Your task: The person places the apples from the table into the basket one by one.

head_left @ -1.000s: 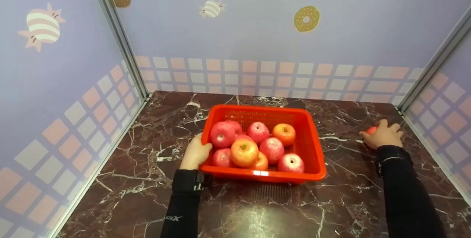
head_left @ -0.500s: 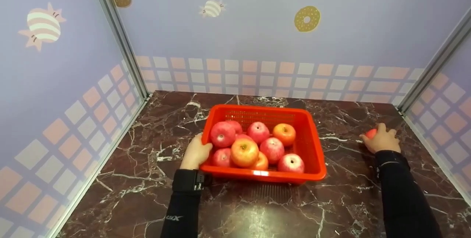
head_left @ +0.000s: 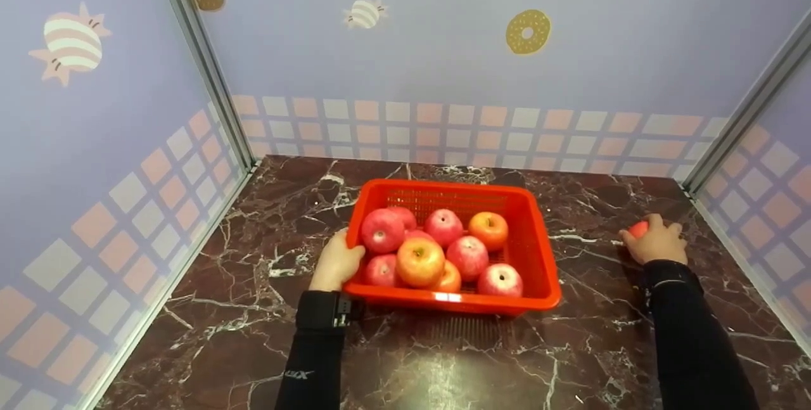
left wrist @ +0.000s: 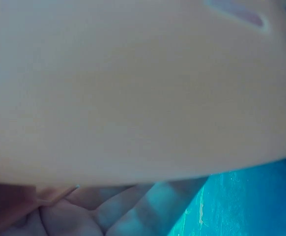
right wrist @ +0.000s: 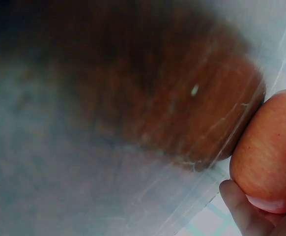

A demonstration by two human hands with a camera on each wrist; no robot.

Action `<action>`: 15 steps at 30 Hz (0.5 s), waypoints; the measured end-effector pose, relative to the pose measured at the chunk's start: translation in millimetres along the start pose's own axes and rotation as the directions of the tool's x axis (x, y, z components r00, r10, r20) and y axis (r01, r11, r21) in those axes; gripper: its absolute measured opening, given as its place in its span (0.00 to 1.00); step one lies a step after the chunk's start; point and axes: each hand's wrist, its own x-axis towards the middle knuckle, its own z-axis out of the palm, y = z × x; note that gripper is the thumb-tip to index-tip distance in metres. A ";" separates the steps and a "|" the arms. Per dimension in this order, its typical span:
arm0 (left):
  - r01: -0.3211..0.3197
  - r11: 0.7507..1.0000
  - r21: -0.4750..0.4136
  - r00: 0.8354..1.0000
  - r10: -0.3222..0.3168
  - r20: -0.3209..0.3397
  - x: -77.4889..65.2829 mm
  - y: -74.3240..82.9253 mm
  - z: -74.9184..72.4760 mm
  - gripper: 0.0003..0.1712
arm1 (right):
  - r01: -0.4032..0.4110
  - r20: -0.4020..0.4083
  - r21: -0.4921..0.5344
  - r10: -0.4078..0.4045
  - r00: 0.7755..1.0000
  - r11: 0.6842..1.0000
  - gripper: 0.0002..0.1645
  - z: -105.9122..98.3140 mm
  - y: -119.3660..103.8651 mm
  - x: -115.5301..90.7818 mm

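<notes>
A red plastic basket [head_left: 542, 258] with openwork sides sits mid-table, holding several apples, mostly pink-red. On top lies a yellow-orange apple [head_left: 420, 262]. My left hand [head_left: 336, 261] grips the basket's left rim, thumb over the edge. In the left wrist view a blurred pale surface covers most of the picture, with fingers [left wrist: 123, 211] below it. Over at the far right, my right hand [head_left: 660, 245] holds a single red apple [head_left: 638, 229], largely covered by the palm. The right wrist view shows this apple [right wrist: 271, 152] with a fingertip [right wrist: 234, 196] against its lower side.
Dark red marbled tabletop [head_left: 253, 334] extends around the basket. A lilac back wall [head_left: 437, 68] and side panels, joined by grey metal corner posts [head_left: 209, 61], enclose it. The right panel [head_left: 773, 182] stands close beside my right hand.
My right hand has shifted slightly left and nearer to me, with its fingers drawn in a little around the apple. The left hand and the basket have stayed in place.
</notes>
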 end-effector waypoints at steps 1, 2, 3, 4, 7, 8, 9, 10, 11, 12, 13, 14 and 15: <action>-0.001 1.000 -0.004 1.000 0.001 -0.002 -0.1 0.4 0.0 0.26 | 0.000 -0.003 0.002 0.000 1.000 1.000 0.47 0.3 0.0 0.1; -0.002 1.000 -0.005 1.000 0.002 -0.004 0.0 0.6 -0.1 0.26 | -0.001 -0.006 0.004 0.001 1.000 1.000 0.47 0.6 0.1 0.2; -0.003 1.000 -0.006 1.000 0.003 -0.004 -0.1 0.9 0.0 0.26 | -0.001 -0.010 0.005 0.001 1.000 1.000 0.47 0.8 0.2 0.2; -0.002 1.000 -0.007 1.000 0.002 -0.005 -0.2 1.2 0.1 0.26 | -0.003 -0.014 0.008 0.004 1.000 1.000 0.46 1.1 0.3 0.2; 0.006 1.000 -0.011 1.000 -0.006 -0.004 -0.5 1.7 0.0 0.27 | -0.007 -0.025 0.020 0.007 1.000 1.000 0.47 1.7 0.3 -0.1; 0.006 1.000 -0.010 1.000 -0.007 -0.003 -0.5 1.6 -0.1 0.27 | -0.010 -0.027 0.025 0.011 1.000 1.000 0.47 1.7 0.2 -0.4; 0.006 1.000 -0.008 1.000 -0.006 -0.002 -0.7 1.5 -0.1 0.27 | -0.015 -0.030 0.031 0.016 0.999 0.999 0.47 1.8 0.0 -0.6; 0.005 1.000 -0.005 1.000 -0.005 -0.001 -0.8 1.3 -0.2 0.27 | -0.022 -0.031 0.037 0.023 0.999 0.999 0.47 1.9 -0.1 -0.9; 0.003 1.000 -0.004 1.000 -0.003 -0.001 -0.7 0.9 -0.2 0.27 | -0.029 -0.032 0.044 0.030 0.999 0.999 0.48 1.9 -0.3 -1.2; 0.000 1.000 -0.002 1.000 0.000 0.000 -0.8 0.5 -0.3 0.27 | -0.035 -0.032 0.051 0.037 0.999 0.998 0.48 2.0 -0.6 -1.5; 0.000 1.000 0.003 1.000 0.000 0.001 -0.9 0.3 -0.3 0.27 | -0.042 -0.034 0.058 0.044 0.998 0.997 0.48 1.9 -1.6 -2.1; -0.001 1.000 0.006 1.000 0.001 0.001 -0.8 -0.1 -0.4 0.27 | -0.047 -0.031 0.064 0.049 0.998 0.997 0.48 1.8 -2.6 -2.6; -0.001 1.000 0.010 1.000 0.001 0.000 -0.9 -0.2 -0.5 0.27 | -0.053 -0.028 0.072 0.055 0.998 0.996 0.49 1.7 -3.8 -2.8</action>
